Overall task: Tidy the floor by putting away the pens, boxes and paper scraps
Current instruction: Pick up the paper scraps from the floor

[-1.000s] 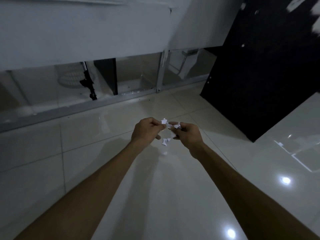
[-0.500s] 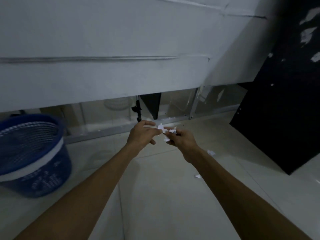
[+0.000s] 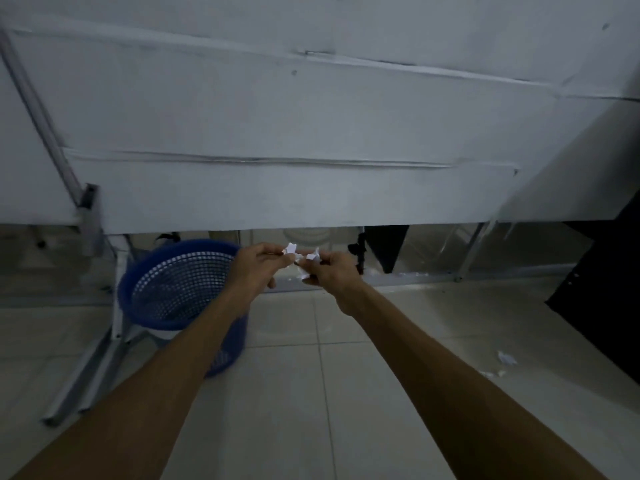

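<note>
Your left hand [image 3: 258,263] pinches a small white paper scrap [image 3: 290,249] between thumb and curled fingers, and your right hand [image 3: 332,271] pinches its own scraps [image 3: 313,257], with one more white bit showing just under its fingers. The two hands meet almost fingertip to fingertip, raised in front of you above the tiled floor [image 3: 311,410].

What the coming drop turns on is the blue mesh basket [image 3: 180,282]: it stands on the floor to the left of and below both hands, its open mouth facing up. Your left hand is the nearer one, its forearm already crossing the basket's right rim; the right hand has farther to travel leftward before its scraps hang over the opening. The scraps are crumpled, with no clear long axis.

More loose scraps [image 3: 506,357] lie on the floor well off to your right, near the dark panel [image 3: 602,289], so the tidying is not finished.

Compared with half a second ago, the basket sits much closer to your hands and nearer the middle of view, while your pinch on the paper looks unchanged.
</note>
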